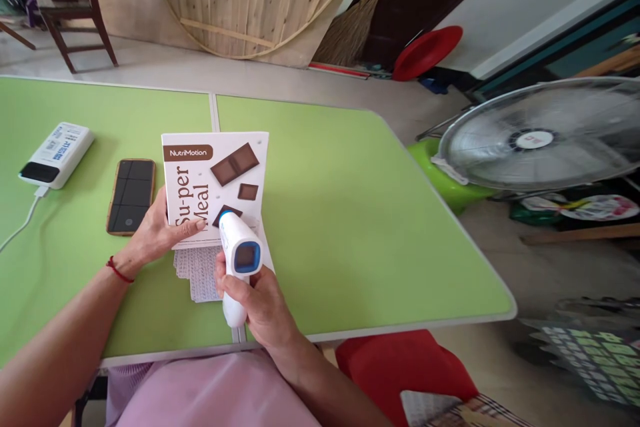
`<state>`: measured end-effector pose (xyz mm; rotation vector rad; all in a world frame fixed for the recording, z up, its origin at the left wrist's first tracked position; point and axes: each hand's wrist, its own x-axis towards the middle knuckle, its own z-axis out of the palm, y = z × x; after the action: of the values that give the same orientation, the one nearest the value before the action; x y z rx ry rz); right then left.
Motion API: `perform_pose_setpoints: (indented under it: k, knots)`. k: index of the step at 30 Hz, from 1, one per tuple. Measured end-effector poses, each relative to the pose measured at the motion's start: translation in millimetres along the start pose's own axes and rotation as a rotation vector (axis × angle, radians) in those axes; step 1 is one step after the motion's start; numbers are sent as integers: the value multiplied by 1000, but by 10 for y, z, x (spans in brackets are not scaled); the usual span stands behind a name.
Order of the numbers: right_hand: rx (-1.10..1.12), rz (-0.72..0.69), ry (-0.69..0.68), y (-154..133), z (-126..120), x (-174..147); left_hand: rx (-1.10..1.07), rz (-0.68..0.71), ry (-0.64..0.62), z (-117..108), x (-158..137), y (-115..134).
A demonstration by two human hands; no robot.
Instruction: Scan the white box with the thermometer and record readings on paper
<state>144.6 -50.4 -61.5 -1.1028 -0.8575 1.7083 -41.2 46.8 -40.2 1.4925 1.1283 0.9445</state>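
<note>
My left hand [159, 227] grips the left edge of a white NutriMotion box [190, 180], its thumb lying across the printed front. Pictures of chocolate pieces and the words "Su-per Meal" show on that face. In my right hand [263, 300] is a white infrared thermometer [241, 247] with a blue-rimmed screen facing me. Its blue front end points at the lower part of the box and covers some of the print. Below the box, sheets of small printed paper [206, 273] lie on the green table [340, 213]. A phone [132, 197] in a brown case rests left of my left hand.
A white power bank [57, 153] with a cable [23, 223] plugged in sits at the table's left. Beyond the right edge stands a large fan [535, 137]. A red seat [400, 373] is close to the near edge. A wooden chair [75, 10] stands behind.
</note>
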Motion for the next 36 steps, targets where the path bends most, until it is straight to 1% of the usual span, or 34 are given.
perform_pose_setpoints:
  k: [10, 15, 22, 26, 29, 31, 33, 34, 36]
  knots:
    - [-1, -34, -10, 45, -3, 4, -13, -14, -2, -10, -6, -25]
    - [1, -31, 1, 39, 11, 7, -29, 17, 3, -9, 0, -46]
    - [19, -4, 16, -40, 70, -4, 136, 5, 33, -39, -20, 6]
    - [-90, -44, 10, -173, 39, -42, 212, 38, 62, -58, -22, 16]
    - [-245, -114, 36, -298, -153, -73, 173, 56, 42, -72, -16, 3]
    - [-374, -147, 51, -388, -375, -85, 131, 52, 21, -80, -11, -7]
    - [-560, -188, 78, -489, -637, -84, 113, 32, 12, -84, -9, -12]
    - [-669, -206, 59, -542, -768, -78, 115, 19, 11, -86, -9, -11]
    - [-866, -268, -22, -646, -1002, -48, 118, 13, 18, -87, -9, -8]
